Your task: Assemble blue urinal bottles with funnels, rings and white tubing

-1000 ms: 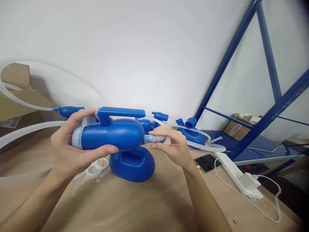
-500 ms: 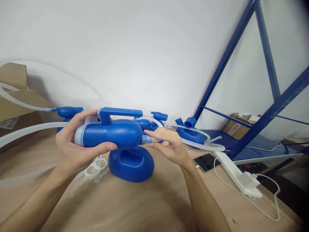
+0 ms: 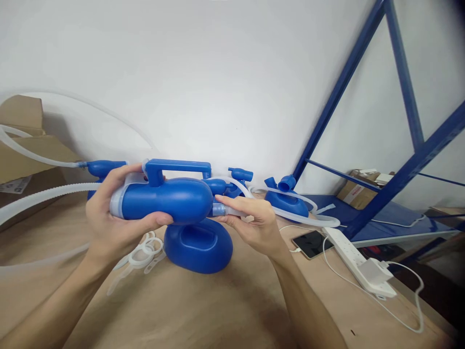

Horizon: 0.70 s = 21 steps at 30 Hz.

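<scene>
Head: bottle [image 3: 167, 198] in LH [image 3: 107, 227], box lbl [image 3: 16, 185] blurry

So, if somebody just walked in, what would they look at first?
Probably the blue handled container, mid-picture: the left hand grips its pale-collared end, the right hand pinches the pale tube at the other. Next, perhaps, the tall blue metal frame slanting up on the right. Nearer, at lower right, a white power strip lies on the table.
</scene>
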{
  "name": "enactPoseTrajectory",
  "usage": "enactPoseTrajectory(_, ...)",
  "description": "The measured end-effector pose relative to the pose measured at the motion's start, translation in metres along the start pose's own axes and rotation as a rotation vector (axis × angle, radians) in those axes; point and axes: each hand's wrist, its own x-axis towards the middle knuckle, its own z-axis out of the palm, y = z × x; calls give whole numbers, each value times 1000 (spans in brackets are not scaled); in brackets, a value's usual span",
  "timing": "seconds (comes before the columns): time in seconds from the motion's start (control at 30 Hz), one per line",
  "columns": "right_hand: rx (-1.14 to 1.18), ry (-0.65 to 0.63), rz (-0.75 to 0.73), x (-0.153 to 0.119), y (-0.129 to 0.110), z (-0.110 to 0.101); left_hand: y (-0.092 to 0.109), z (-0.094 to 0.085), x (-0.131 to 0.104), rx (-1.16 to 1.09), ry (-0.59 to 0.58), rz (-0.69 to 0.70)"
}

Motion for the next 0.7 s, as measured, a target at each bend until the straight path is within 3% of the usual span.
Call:
enactPoseTrajectory(0.33, -100, -4, -4, 0, -5, 4, -3, -2, 1, -22, -26, -6)
enactPoseTrajectory(0.5, -7, -22, 102, 1, -8, 0, -9, -6, -2, -8, -27, 30)
enactPoseTrajectory(0.7, 16, -13, 116, 4, -10, -2, -11, -5, 0, 4, -62, 45)
